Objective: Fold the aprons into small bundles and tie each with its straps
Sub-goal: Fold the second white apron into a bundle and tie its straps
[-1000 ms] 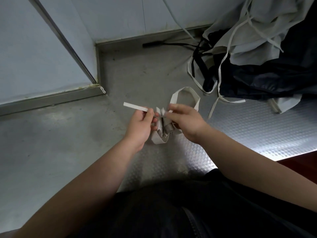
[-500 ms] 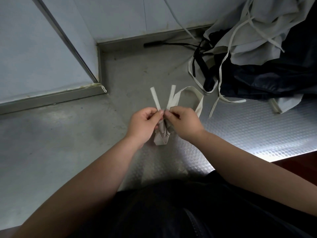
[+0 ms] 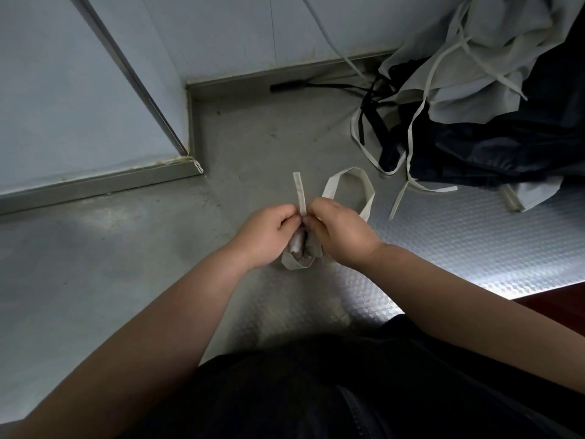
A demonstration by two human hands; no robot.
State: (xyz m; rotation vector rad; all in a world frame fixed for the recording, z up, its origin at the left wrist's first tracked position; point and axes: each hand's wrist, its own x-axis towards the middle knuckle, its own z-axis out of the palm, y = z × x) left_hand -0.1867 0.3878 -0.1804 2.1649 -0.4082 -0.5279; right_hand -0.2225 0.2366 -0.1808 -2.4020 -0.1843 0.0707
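My left hand (image 3: 269, 236) and right hand (image 3: 343, 237) meet knuckle to knuckle over the small pale apron bundle (image 3: 300, 252), which sits on the steel counter (image 3: 459, 248) just in front of me. Both hands are curled. The left pinches the strap end (image 3: 299, 193), which stands up straight between my fingertips. The right pinches the base of the strap loop (image 3: 352, 180), which arches away from me and comes back down behind that hand. My fingers cover the top of the bundle, so I cannot tell how the straps cross there. Only the rolled lower part and one band around its bottom show between my wrists.

To the far right lies the pile of aprons (image 3: 493, 99), pale grey cloth heaped on dark navy cloth. Its loose pale straps (image 3: 411, 147) trail over the counter toward the loop, near it but apart. Black straps (image 3: 373, 118) tangle at the pile's left edge. A black bar (image 3: 286, 87) lies along the foot of the wall (image 3: 221, 36). A metal strip (image 3: 136, 80) slants down the wall on my left. My dark clothing (image 3: 316, 391) fills the bottom of the view.
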